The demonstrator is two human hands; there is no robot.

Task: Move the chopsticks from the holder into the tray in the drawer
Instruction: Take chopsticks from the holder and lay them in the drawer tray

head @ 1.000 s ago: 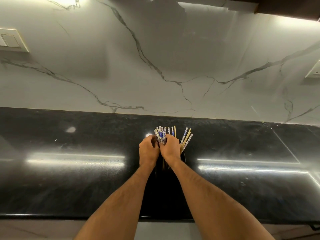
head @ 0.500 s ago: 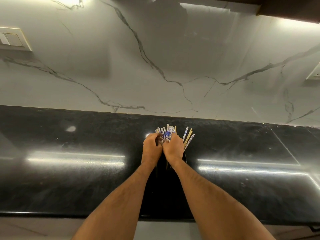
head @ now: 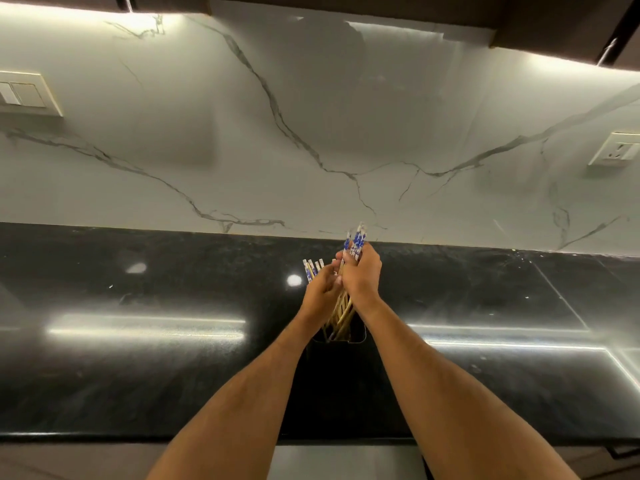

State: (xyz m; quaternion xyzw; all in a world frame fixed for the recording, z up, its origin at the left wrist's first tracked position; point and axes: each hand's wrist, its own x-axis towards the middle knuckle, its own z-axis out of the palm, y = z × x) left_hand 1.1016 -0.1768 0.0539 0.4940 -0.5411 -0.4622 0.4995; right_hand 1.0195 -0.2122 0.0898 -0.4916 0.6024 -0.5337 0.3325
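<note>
A black holder [head: 346, 362] stands on the dark counter between my forearms. Wooden chopsticks [head: 341, 315] with blue-and-white patterned tops rise out of its mouth. My right hand [head: 362, 275] is closed around one bundle, whose tops stick out above my fingers toward the wall. My left hand [head: 320, 289] grips a second, lower bundle whose tops [head: 311, 266] fan out to the left. The two hands touch each other above the holder. The lower tips of the sticks still sit inside the holder. No drawer or tray is in view.
The glossy black countertop [head: 156, 358] runs left and right, with its front edge [head: 104, 436] near me. Behind it stands a white marble backsplash [head: 311, 133] with a switch plate [head: 24, 93] at left and a socket [head: 618, 150] at right. Dark cabinets hang overhead.
Both hands have lifted, drawing the chopsticks partly up out of the holder. My right hand's bundle has risen higher and away from the left one. The camera has tilted up.
</note>
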